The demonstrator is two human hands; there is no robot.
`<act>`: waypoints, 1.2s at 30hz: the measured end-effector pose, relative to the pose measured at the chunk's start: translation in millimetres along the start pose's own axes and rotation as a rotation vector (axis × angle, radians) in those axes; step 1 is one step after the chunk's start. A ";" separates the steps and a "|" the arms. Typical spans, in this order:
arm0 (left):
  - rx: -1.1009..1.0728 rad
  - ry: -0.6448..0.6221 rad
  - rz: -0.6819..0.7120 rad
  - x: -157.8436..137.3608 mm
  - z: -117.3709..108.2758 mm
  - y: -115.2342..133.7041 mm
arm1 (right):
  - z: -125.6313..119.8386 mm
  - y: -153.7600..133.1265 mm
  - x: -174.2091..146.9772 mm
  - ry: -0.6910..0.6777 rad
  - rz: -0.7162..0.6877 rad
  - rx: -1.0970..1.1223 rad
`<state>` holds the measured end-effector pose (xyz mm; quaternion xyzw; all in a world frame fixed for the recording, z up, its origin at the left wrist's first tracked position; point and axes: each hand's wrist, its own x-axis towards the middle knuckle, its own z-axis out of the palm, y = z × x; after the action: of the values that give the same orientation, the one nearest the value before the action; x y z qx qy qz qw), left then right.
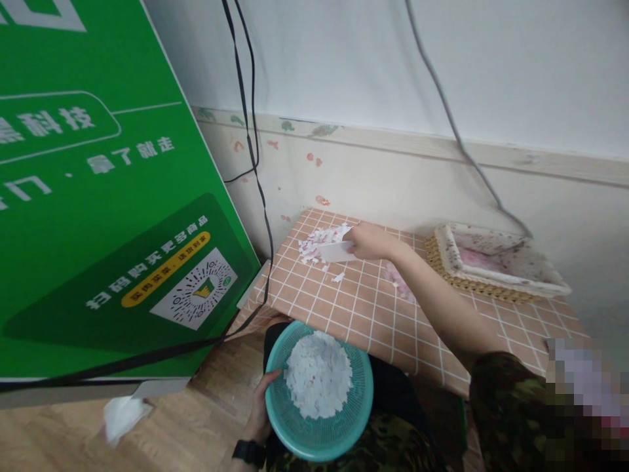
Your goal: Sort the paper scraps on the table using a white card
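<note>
My left hand (263, 400) grips the left rim of a round teal plastic colander (361, 406), which rests on my lap below the table edge. A heap of small torn white paper scraps (319, 373) lies inside it. Over the table, my right hand (366, 241) is closed on a flat white card (337, 252), its fingers partly hidden from view. The card touches or hovers just beside a pile of paper scraps (314, 244) at the table's far left corner; I cannot tell which. A few loose scraps (338, 278) lie nearer to me.
A checked brown cloth covers the table (339, 311). Pink scraps (400, 283) lie partly behind my right forearm. A cloth-lined wicker basket (496, 262) stands at the right. A green panel (108, 196) and hanging black cables (260, 177) border the left. A white bag (125, 416) lies on the floor.
</note>
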<state>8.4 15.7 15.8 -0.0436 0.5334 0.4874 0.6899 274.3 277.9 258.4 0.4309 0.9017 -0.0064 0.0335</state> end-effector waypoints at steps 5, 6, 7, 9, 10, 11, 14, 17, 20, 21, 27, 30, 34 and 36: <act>0.021 -0.027 -0.023 1.4 -1.0 -0.6 | -2.7 3.6 2.4 0.032 0.020 -0.033; 0.018 -0.033 -0.035 1.8 -1.1 -0.8 | -1.3 1.7 3.7 0.040 0.025 -0.038; 0.012 -0.035 -0.040 2.1 -1.2 -1.1 | 0.4 -0.5 4.8 0.045 0.031 -0.044; 0.005 -0.036 -0.042 2.6 -1.5 -1.6 | 3.7 -4.9 6.2 0.050 0.037 -0.051; 0.002 -0.037 -0.042 2.8 -1.8 -1.7 | 4.9 -6.4 6.1 0.049 0.032 -0.047; 0.001 -0.036 -0.039 2.9 -2.1 -1.8 | 5.6 -7.1 5.7 0.044 0.021 -0.035; -0.008 -0.030 -0.032 3.5 -3.4 -1.9 | 5.4 -5.4 2.7 0.032 -0.008 0.022; -0.019 -0.040 -0.031 4.1 -4.2 -1.9 | 3.7 -2.1 -0.1 0.037 0.016 0.035; -0.020 -0.030 -0.021 3.7 -3.4 -1.8 | 3.7 -2.3 -0.6 0.028 0.024 0.029; -0.018 -0.027 -0.018 3.2 -2.7 -1.7 | 4.2 -3.0 -0.2 0.025 0.019 0.034; 0.013 -0.043 -0.021 0.2 0.2 -0.8 | 6.7 0.3 5.0 0.030 0.001 0.108; 0.004 -0.030 -0.026 0.2 0.1 -0.9 | 7.3 5.8 6.6 0.024 0.018 0.125; 0.000 -0.033 -0.047 -0.4 1.1 -0.1 | 9.6 5.6 7.6 0.040 0.050 0.097; -0.003 -0.032 -0.048 -1.4 2.0 0.6 | 11.1 3.7 8.1 0.045 0.042 0.115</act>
<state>9.4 16.3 18.0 -0.0494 0.5203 0.4722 0.7098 272.7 286.0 246.9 0.4508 0.8913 -0.0477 -0.0116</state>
